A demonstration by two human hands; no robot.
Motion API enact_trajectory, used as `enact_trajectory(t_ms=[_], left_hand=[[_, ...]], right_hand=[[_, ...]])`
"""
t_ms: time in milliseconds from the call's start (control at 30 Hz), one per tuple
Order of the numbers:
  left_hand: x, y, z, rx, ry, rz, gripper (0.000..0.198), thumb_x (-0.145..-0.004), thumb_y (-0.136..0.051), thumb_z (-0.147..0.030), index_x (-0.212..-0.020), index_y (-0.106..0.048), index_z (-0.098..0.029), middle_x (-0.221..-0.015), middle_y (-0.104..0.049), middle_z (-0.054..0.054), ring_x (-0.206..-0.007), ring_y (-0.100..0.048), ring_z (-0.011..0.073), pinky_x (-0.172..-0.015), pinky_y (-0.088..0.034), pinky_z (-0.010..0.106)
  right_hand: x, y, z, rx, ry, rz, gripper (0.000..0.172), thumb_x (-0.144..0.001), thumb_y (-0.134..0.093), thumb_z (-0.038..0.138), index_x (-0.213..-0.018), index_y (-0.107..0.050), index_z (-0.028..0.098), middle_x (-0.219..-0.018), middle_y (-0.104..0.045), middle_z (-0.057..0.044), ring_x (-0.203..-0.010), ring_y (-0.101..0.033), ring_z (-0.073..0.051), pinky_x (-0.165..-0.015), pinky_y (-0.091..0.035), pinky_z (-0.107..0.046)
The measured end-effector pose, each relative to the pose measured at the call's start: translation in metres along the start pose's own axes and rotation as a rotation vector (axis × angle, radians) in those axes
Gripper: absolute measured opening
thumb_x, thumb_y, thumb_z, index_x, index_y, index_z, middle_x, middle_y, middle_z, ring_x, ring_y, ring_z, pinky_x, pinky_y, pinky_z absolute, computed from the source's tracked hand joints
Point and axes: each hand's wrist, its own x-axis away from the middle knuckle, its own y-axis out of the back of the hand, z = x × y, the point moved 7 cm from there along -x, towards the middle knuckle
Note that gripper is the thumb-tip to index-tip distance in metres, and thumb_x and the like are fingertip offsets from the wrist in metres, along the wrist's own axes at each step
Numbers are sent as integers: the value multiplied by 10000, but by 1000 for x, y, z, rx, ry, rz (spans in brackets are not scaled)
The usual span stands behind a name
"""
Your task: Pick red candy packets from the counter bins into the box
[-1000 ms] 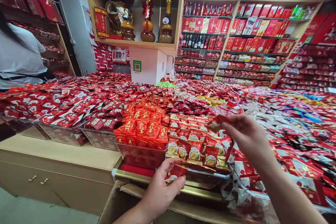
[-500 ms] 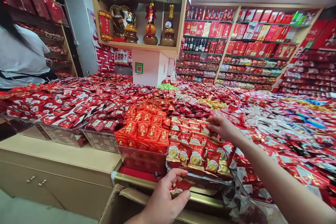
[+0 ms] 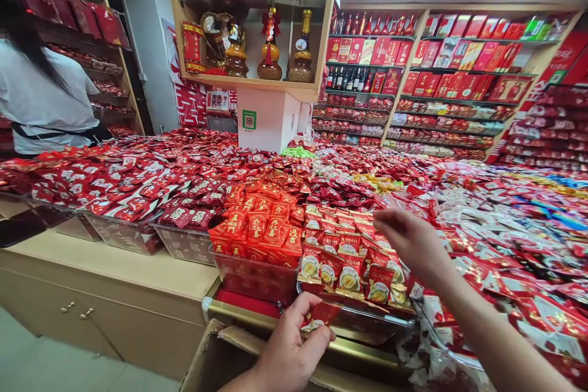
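Note:
Between the thumb and fingers of my left hand (image 3: 294, 343) is a small red candy packet (image 3: 321, 316), in front of the bins' edge and above an open cardboard box (image 3: 202, 352). My right hand (image 3: 408, 239) hovers over the right side of the durian candies (image 3: 350, 275), its fingers loosely curled and apart from the thumb, slightly blurred, with nothing visible in them. Those red-and-gold packets stand in neat rows in a clear plastic bin (image 3: 367, 317). To their left, orange-red candy packets (image 3: 269, 226) fill another bin.
Further clear bins (image 3: 124, 233) of dark red packets line the beige counter (image 3: 138, 275). White and red packets (image 3: 496, 226) spread to the right. A display cabinet (image 3: 252, 82) hangs over the middle. A person in a white shirt (image 3: 46, 92) stands at the far left.
My right hand has pulled back slightly from the durian packets and lifted, its fingers curling. My left hand still holds its packet. The view has shifted a little to the left.

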Motion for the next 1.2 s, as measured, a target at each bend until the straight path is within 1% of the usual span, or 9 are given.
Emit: enact_trajectory(t_ms=[67,133,200,267,400,600,1000,1100,1200], left_hand=[[1,0,-1,71,4,-9,264,-766,-566,-309,-999,-547,-185,-905,-604,57,-798,-570,179,-741,-455,280],[1,-2,-7,144,-19,-2,304,-759,-588,-323,-1019,-539,-173,-958,-587,71,-812,-561,176,-735,-464,281],[1,-4,-12,201,-43,12,329,-748,-611,-320,-1027,-526,-167,-930,-582,65,-763,-555,153,-680,-476,264],[0,-7,-13,253,-36,20,363,-714,-654,-305,-1022,-512,-175,-895,-576,45,-679,-549,122,-605,-478,239],[-3,-7,-9,325,35,27,370,-693,-675,-325,-994,-538,-160,-825,-608,36,-589,-557,103,-536,-462,217],[-5,-6,-12,273,54,55,264,-745,-615,-361,-850,-635,-120,-708,-658,55,-576,-572,122,-508,-430,204],[-4,-11,-1,509,175,67,205,-753,-624,-302,-864,-650,-132,-751,-670,56,-646,-587,116,-552,-441,193],[-6,-11,1,491,196,73,235,-747,-630,-317,-880,-637,-123,-754,-666,61,-619,-585,108,-535,-440,188],[-7,-11,1,458,179,89,258,-758,-611,-336,-865,-622,-101,-751,-658,70,-597,-584,105,-509,-431,181]], right_hand=[[38,-12,22,-98,45,97,215,-769,-522,397,-780,-624,208,-689,-641,-45,-608,-572,-185,-545,-459,-278],[74,-28,36,-174,52,153,255,-757,-553,406,-911,-612,212,-760,-644,-50,-626,-582,-181,-556,-478,-271],[102,-48,42,-272,46,243,293,-751,-575,375,-991,-589,208,-809,-643,-54,-649,-588,-177,-587,-490,-266],[118,-64,38,-405,-15,301,214,-772,-557,355,-916,-609,205,-794,-640,-47,-675,-586,-174,-609,-486,-253],[123,-76,18,-703,-235,286,218,-785,-546,378,-702,-591,183,-635,-576,-4,-582,-524,-133,-545,-442,-215],[127,-77,10,-886,-380,273,235,-753,-595,378,-640,-596,172,-556,-504,21,-496,-438,-97,-466,-377,-191],[132,-74,7,-815,-337,163,202,-755,-600,348,-653,-607,174,-584,-528,12,-539,-454,-100,-500,-398,-175],[136,-76,5,-850,-316,188,137,-766,-593,327,-803,-617,197,-708,-607,-16,-620,-547,-132,-568,-475,-196],[138,-76,4,-907,-247,210,325,-809,-539,295,-1128,-489,260,-1078,-585,-77,-893,-588,-197,-736,-514,-280]])
